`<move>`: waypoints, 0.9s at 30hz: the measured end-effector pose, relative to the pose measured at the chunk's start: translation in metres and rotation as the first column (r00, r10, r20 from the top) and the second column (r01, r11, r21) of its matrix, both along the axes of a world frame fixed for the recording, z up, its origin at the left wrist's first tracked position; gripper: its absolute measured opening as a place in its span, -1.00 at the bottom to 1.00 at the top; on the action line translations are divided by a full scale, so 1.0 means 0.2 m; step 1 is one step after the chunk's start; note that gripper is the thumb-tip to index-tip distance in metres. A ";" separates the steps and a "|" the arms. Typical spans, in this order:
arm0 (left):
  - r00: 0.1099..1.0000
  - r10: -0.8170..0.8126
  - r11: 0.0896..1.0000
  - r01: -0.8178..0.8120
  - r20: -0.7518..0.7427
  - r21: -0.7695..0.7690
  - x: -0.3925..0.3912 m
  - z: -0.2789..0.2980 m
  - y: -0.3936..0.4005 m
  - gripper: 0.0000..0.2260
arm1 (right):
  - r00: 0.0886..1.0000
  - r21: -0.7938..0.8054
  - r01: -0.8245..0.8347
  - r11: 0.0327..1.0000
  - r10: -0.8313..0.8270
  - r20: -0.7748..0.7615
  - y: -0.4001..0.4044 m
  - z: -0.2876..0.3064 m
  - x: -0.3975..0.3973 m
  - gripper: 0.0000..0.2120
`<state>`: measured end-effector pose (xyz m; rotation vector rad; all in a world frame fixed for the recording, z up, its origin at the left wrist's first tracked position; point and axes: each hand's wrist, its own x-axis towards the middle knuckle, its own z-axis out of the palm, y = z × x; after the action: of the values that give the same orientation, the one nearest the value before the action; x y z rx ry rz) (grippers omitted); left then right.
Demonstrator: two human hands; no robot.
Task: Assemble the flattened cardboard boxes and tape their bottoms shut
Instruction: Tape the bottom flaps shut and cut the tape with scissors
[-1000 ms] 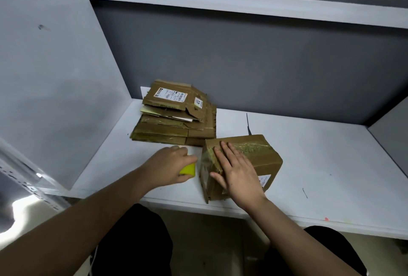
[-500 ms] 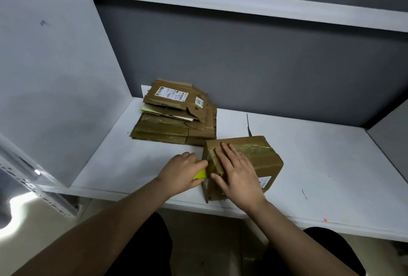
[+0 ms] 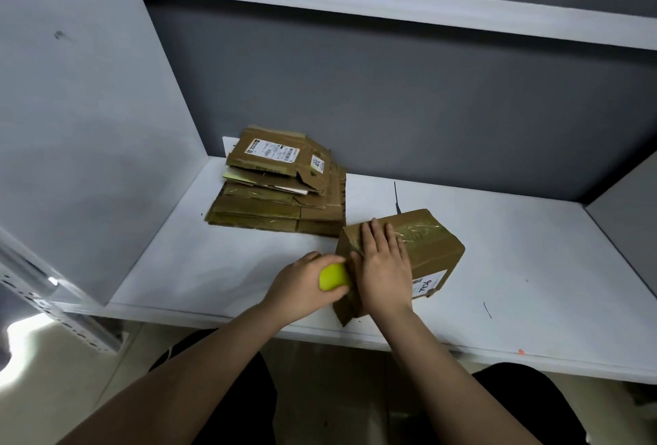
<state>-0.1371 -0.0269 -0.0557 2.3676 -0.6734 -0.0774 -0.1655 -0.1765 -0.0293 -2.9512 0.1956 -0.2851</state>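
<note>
While the right hand [image 3: 385,268] lies flat on top of the built box [image 3: 432,249], fingers straight & pressing down, the left hand [image 3: 302,284] is curled round a yellow thing [image 3: 333,276] w/ a tight grip. That yellow thing touches the box's left side, right at the near-left corner. I can't tell what the yellow thing is; only its round end shows past the fingers.

The box sits on the white table [image 3: 533,266], close to the front edge & a bit turned. Shiny clear tape [image 3: 423,229] runs across its top, just past the right hand's fingertips. A white label [image 3: 425,284] w/ dark writing is on the box's side, right of the right hand's wrist.

The pile of flat boxes [image 3: 281,192] lies further back & to the left of both hands, well apart from the left hand's grip. Its near-right corner comes close to the built box's far-left corner; can't tell if they touch. The top flat box has a white label w/ small print, too small to read. Some flat ones stick out unevenly.

Both arms are bare & reach in from the bottom. A grey wall [image 3: 391,106] stands behind the table, w/ a white shelf edge [image 3: 355,0] above. A light panel [image 3: 89,124] stands to the left of the left hand. A small orange spot [image 3: 521,351] is on the table's front edge, right of the right arm
</note>
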 end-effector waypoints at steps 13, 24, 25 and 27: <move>0.842 -0.103 0.863 -0.189 -0.529 -0.468 -0.02 -0.02 -0.15 -0.72 | 0.999 -0.035 -0.023 0.999 0.022 -0.028 -0.28 -0.01 -0.10 -0.32; 0.859 0.007 0.889 -0.240 -0.512 -0.391 -0.07 0.04 0.00 -0.78 | 0.962 -0.039 -0.171 0.984 0.176 0.210 -0.14 -0.04 -0.08 -0.56; 0.855 0.021 0.889 -0.254 -0.518 -0.382 -0.09 0.04 0.03 -0.79 | 0.949 -0.049 -0.215 0.975 0.220 0.224 -0.12 -0.05 -0.08 -0.56; 0.842 0.043 0.882 -0.285 -0.538 -0.376 -0.11 0.04 0.08 -0.79 | 0.925 -0.074 -0.292 0.954 0.301 0.233 -0.07 -0.05 -0.07 -0.57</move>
<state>-0.1590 -0.0102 -0.0478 1.8284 -0.1824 -0.4243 -0.1800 -0.1908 -0.0402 -2.8907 -0.2901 -0.6037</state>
